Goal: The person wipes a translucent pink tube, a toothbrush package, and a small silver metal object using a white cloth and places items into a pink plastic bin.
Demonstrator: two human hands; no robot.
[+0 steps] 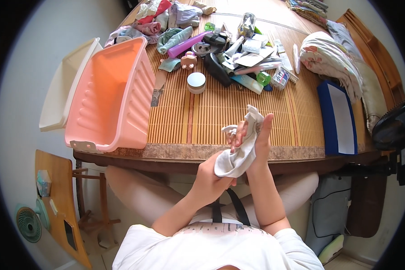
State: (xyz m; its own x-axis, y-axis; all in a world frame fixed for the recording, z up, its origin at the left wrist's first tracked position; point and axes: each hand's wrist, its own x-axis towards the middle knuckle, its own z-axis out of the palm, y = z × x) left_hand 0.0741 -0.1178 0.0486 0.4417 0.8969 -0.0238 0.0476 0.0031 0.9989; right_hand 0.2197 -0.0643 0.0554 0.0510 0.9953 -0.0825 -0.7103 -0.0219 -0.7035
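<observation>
Above my lap, just in front of the table edge, a small pale grey cloth, shaped like a sock point(238, 163), is stretched between my hands. My left hand point(208, 177) is closed around its lower, rounded end. In my right hand point(259, 153) the cloth runs up between the thumb and curled fingers, with the thumb pointing upward. Its crumpled top sticks out past my right fingertips, and a second loose flap shows beside those fingers. Part of my left fingers is hidden behind the cloth.
An orange plastic bin point(135, 96) stands at the left, its pale lid point(60, 92) beside it. Behind a round white-lidded jar point(196, 82) lies a mixed pile of tubes and bottles point(243, 60). Clothes point(180, 15) are heaped farther back. A blue box point(330, 121) and bedding point(330, 58) sit right.
</observation>
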